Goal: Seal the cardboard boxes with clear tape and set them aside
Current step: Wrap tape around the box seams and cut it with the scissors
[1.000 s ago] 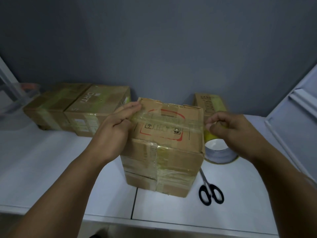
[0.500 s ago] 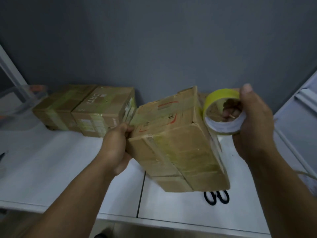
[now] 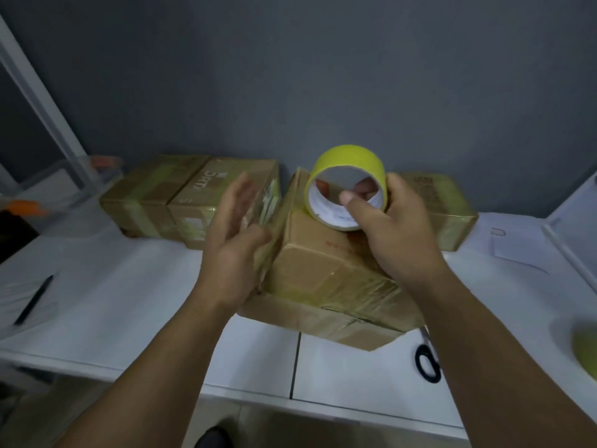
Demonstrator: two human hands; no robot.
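A taped cardboard box [image 3: 326,273] lies tipped over in the middle of the white table [image 3: 129,305]. My right hand [image 3: 397,234] grips a yellowish roll of clear tape [image 3: 345,163] above the box's far top edge, thumb inside the core. My left hand [image 3: 234,240] lies flat against the box's left side, fingers spread and pointing up, holding nothing. Two taped boxes [image 3: 190,195] stand at the back left and another taped box [image 3: 442,205] behind my right hand.
Black-handled scissors [image 3: 426,363] lie at the table's front right, partly under my right forearm. A black pen [image 3: 32,300] rests at the left. A clear plastic bin [image 3: 58,189] stands far left. Something yellowish and blurred [image 3: 586,347] shows at the right edge.
The box has been tipped over from upright onto another face. My right hand lifted the tape roll off the table and carried it over the box. My left hand let go and flattened on the side.
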